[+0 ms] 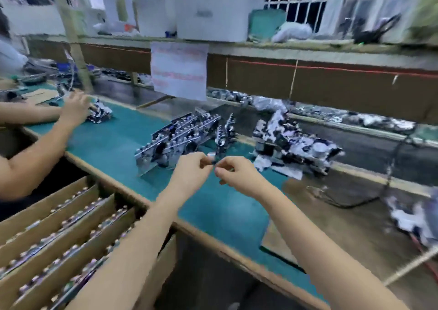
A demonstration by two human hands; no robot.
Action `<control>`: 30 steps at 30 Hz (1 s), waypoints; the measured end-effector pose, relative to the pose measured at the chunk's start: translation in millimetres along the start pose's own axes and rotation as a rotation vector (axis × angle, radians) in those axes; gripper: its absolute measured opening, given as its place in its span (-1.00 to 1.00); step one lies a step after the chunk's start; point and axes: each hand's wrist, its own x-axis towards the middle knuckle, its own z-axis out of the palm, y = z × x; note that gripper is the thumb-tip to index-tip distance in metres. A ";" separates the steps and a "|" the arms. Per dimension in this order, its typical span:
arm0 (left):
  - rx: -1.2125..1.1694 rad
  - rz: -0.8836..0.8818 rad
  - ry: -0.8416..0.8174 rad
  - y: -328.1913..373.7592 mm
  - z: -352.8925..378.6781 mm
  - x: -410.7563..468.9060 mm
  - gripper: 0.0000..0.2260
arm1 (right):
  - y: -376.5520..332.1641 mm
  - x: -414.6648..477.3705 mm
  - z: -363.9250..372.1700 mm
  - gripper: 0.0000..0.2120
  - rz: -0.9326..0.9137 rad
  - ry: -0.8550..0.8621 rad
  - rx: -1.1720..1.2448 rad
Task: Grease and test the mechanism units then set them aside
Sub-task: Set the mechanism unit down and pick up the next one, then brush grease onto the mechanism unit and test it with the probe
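- A small part (213, 159) was held in the air over the green mat (123, 139), pinched between both hands. It was too small and blurred to tell whether it was a whole unit or only a piece of one.
- The left hand (192, 169) nipped it from 9 o'clock with curled fingertips. The right hand (237, 175) met it from 3 o'clock, its fingers also curled round it.
- At 11 o'clock from the hands a row of units (180, 135) lay packed side by side on the mat. At 2 o'clock sat a loose heap (291, 143) of them, well apart from the row.
- Risk, as I judge it: a two-fingertip hold on so small a part, more so if greasy, could let it slip and drop into the row or off the bench (339, 226).
- A reach to 2 o'clock might snag the cable (355, 204) that trailed beside the heap.
- At 8 o'clock a divided box (59, 212) held more units on edge, its near end cut off by the frame.
- At 10 o'clock another person's hand (74, 108) rested on a unit of their own.
- No grease or applicator could be made out. The print on the sign (179, 70) at 12 o'clock was unreadable, and motion blur smeared every unit's detail.
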 end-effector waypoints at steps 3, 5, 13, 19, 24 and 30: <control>0.077 -0.013 0.021 33.1 46.4 40.7 -0.83 | 41.0 -12.3 -44.7 -0.83 0.131 0.102 -0.022; 0.158 -0.074 -0.004 44.8 66.9 65.9 -0.82 | 64.3 -22.8 -67.9 -0.85 0.205 0.151 -0.023; 0.429 -0.365 0.086 39.5 105.1 144.4 -0.57 | 132.2 -56.5 -114.3 -0.83 0.374 0.273 -0.027; 0.417 -0.353 0.043 27.1 104.6 160.0 -0.61 | 146.4 -57.2 -122.3 -0.83 0.400 0.293 0.022; 0.334 -0.302 -0.036 23.4 100.7 150.9 -0.61 | 142.5 -57.3 -119.0 -0.84 0.382 0.278 0.029; 0.217 -0.278 -0.002 23.4 84.8 131.2 -0.66 | 130.6 -54.9 -113.5 -0.86 0.347 0.275 0.035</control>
